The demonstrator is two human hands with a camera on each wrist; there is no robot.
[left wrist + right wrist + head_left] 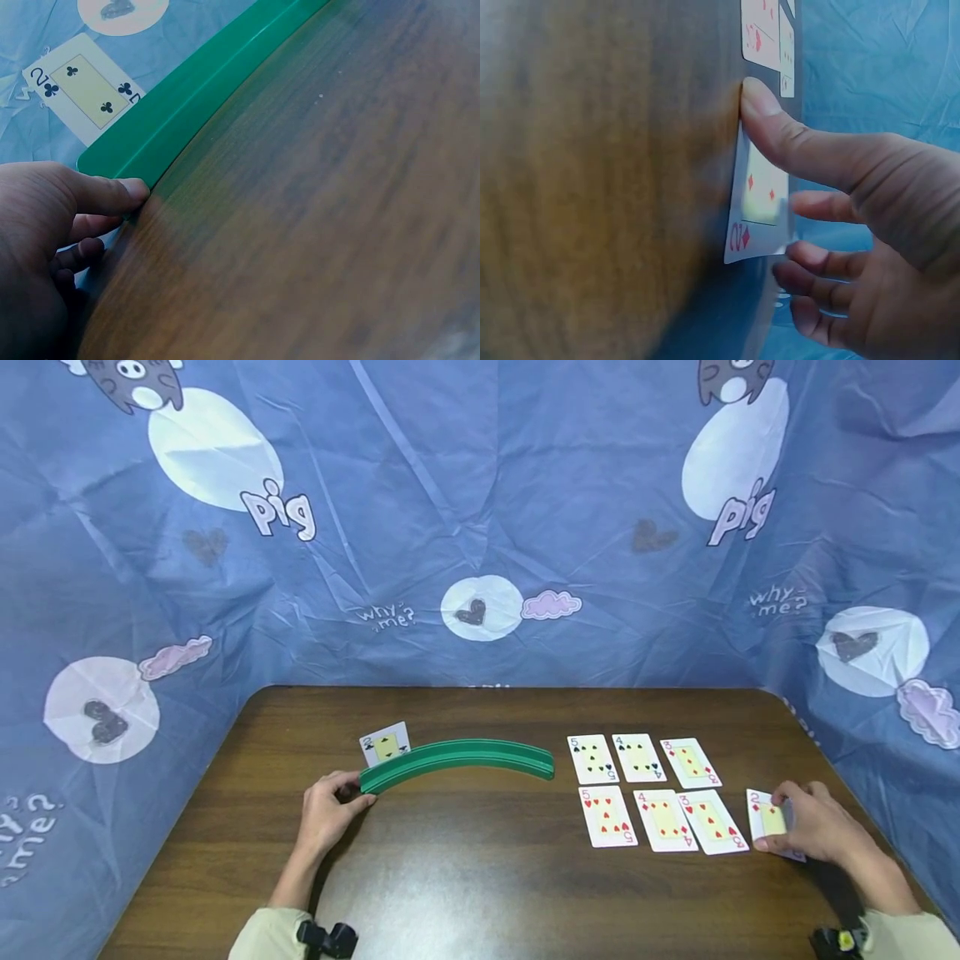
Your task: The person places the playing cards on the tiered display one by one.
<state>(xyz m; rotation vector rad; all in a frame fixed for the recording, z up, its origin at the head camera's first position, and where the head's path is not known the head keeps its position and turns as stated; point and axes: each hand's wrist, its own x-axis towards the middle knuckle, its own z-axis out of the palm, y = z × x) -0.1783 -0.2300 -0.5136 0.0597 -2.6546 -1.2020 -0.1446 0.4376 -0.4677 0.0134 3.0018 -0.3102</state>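
Note:
My left hand (pixel 327 814) pinches the left end of a curved green card holder (pixel 465 753) between thumb and fingers. A two of clubs (pixel 383 742) stands tilted at that end, its lower part hidden by the holder. At the right, my right hand (pixel 813 822) holds a two of diamonds (pixel 761 814) by its edges, thumb on one side and fingertips on the other. In the right wrist view this two of diamonds (pixel 761 199) looks slightly bent. Nearest to it lies a three of hearts (pixel 712 821), face up and touching or slightly overlapping a four of diamonds (pixel 663 821).
Left of those lies a five of hearts (pixel 607 817). Behind them runs a row of a five of spades (pixel 592 760), a four of spades (pixel 639 758) and a three of diamonds (pixel 691 763). The brown wooden table (pixel 480 877) ends at a blue printed cloth (pixel 405 560).

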